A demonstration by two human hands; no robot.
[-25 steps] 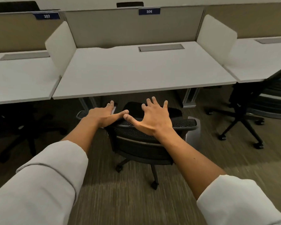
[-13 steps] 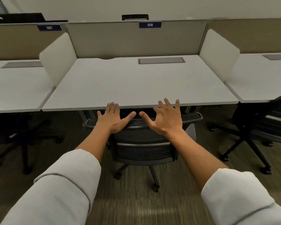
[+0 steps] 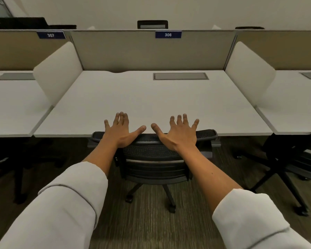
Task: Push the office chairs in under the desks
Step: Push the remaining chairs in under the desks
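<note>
Chair (image 3: pixel 153 159) further under desk (image 3: pixel 151 105)

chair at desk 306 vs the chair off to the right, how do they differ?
The middle chair sits square to desk 306, backrest top at the desk edge; the right chair stands angled, clear of its desk. The left hand and right hand rest open on the middle chair; nobody touches the right chair. Both are black, on casters.

3 counters: middle counter (image 3: pixel 151 105), one left (image 3: pixel 11 105), one right (image 3: pixel 298 108). 3 chairs at them: middle chair (image 3: pixel 154 164), left chair (image 3: pixel 16 159), right chair (image 3: pixel 291 159). 2 white dividers (image 3: pixel 57 72) (image 3: pixel 248 72). 2 number tags: 307 (image 3: pixel 50 35), 306 (image 3: pixel 168 34). 3 grey hatches (image 3: pixel 180 76).
</note>
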